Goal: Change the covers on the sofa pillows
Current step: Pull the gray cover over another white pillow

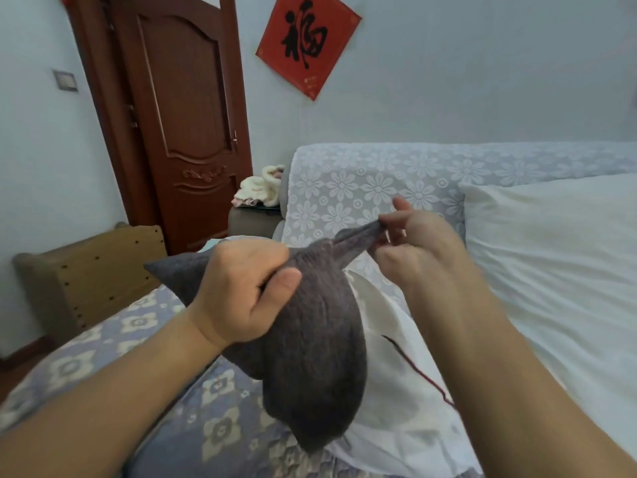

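Observation:
A grey knitted pillow cover [317, 339] hangs in front of me over the sofa seat. My left hand [241, 288] grips a bunch of its fabric near the top. My right hand [410, 243] pinches one stretched corner of the cover and pulls it to the upper right. Below the cover lies a white cloth [396, 391] with a dark red cord or trim across it. A large white pillow [551, 270] leans on the sofa at the right.
The sofa [362, 188] has a white floral lace throw over its back and a blue floral seat cover [138, 326]. A wooden cabinet [89, 274] stands at left, a brown door [186, 108] behind it. Folded pale cloths [258, 191] lie on a side table.

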